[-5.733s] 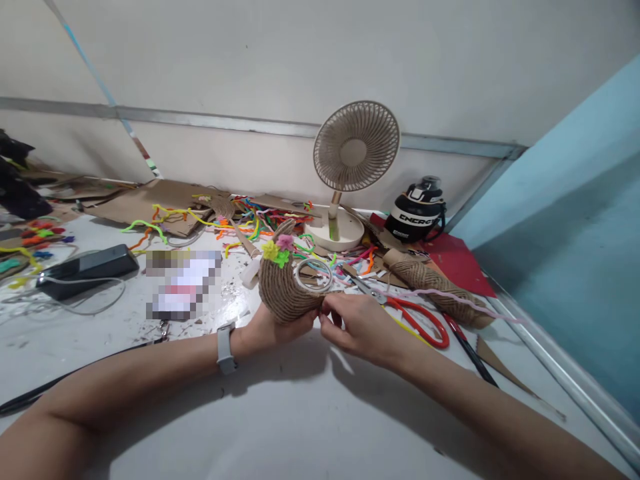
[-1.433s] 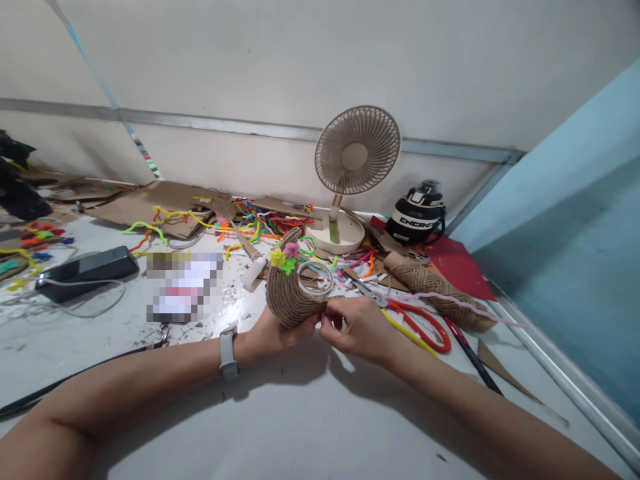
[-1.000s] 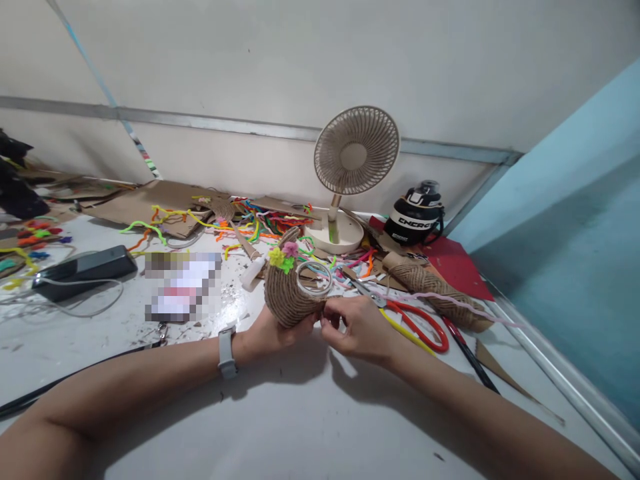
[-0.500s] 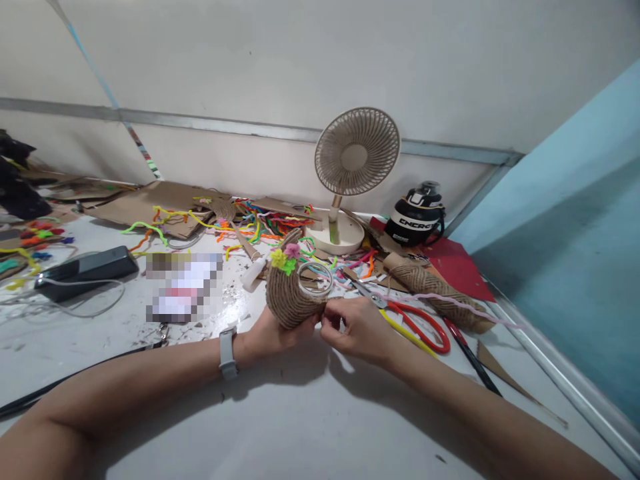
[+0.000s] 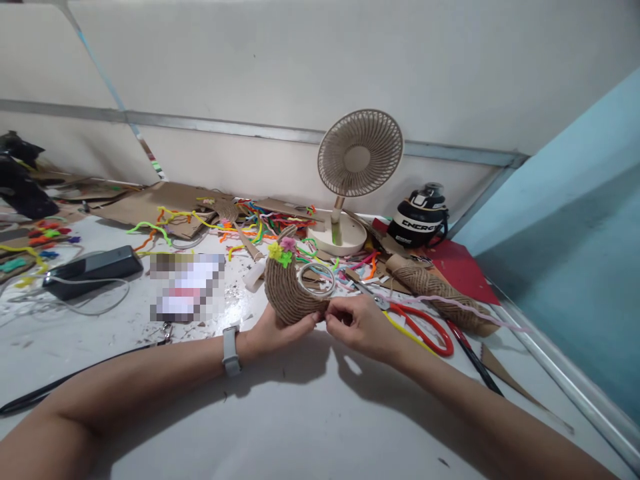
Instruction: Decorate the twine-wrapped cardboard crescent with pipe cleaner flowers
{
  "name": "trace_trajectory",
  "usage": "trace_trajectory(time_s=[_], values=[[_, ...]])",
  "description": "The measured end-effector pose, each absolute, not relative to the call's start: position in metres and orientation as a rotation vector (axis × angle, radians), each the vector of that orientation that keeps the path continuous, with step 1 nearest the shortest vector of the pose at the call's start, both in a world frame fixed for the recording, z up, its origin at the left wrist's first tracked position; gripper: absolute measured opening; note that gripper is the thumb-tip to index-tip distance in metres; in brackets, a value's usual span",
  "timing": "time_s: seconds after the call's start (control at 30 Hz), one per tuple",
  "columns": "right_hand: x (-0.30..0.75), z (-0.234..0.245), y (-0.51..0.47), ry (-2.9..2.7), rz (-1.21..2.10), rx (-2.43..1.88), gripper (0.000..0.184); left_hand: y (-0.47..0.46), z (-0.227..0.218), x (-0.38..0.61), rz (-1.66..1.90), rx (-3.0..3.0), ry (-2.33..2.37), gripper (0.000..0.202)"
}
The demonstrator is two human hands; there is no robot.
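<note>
A crescent-shaped craft piece wrapped in brown jute twine (image 5: 287, 290) is held above the white table. Three fuzzy flowers (image 5: 283, 252), yellow, pink and green, sit near its upper tip. My left hand (image 5: 280, 331) grips the piece from below, thumb along its lower edge. Beside it, my right hand (image 5: 357, 323) is closed in a pinch at the right-hand tip; whether it grips the tip or a twine end is hidden by the fingers. A pale ring like a tape roll (image 5: 331, 275) shows just behind the crescent's hollow.
Red-handled scissors (image 5: 445, 337), a spool of jute twine (image 5: 440, 293) and a black-and-red tool (image 5: 475, 357) lie right. Behind stand a fan (image 5: 359, 157) and a black bottle (image 5: 419, 220), among pipe cleaners (image 5: 280, 220) and cardboard (image 5: 145, 207). A phone (image 5: 190, 287) and black device (image 5: 95, 270) lie left.
The view has shifted slightly. The crescent has tilted a little in my left hand, its flowered tip leaning left. My right fingers remain pinched at the other tip.
</note>
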State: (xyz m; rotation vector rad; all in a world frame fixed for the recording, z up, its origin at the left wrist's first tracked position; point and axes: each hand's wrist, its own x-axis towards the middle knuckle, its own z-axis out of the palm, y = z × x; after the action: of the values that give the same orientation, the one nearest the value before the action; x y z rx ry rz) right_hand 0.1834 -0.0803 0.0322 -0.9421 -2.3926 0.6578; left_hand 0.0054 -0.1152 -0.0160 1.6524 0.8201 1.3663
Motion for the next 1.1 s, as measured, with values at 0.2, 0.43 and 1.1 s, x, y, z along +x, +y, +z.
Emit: trace_trajectory(time_s=[0.2, 0.43, 1.1], values=[[0.184, 0.036, -0.082, -2.397, 0.7, -0.939, 0.016, -0.115, -0.015, 0.003, 1.363, 1.676, 0.82, 0.026], [0.184, 0.034, -0.082, -2.397, 0.654, -0.902, 0.015, -0.115, -0.017, 0.004, 1.351, 1.698, 0.85, 0.025], [0.188, 0.043, -0.077, -2.447, 0.466, -1.001, 0.016, -0.114, -0.016, 0.006, 1.364, 1.449, 0.887, 0.027]])
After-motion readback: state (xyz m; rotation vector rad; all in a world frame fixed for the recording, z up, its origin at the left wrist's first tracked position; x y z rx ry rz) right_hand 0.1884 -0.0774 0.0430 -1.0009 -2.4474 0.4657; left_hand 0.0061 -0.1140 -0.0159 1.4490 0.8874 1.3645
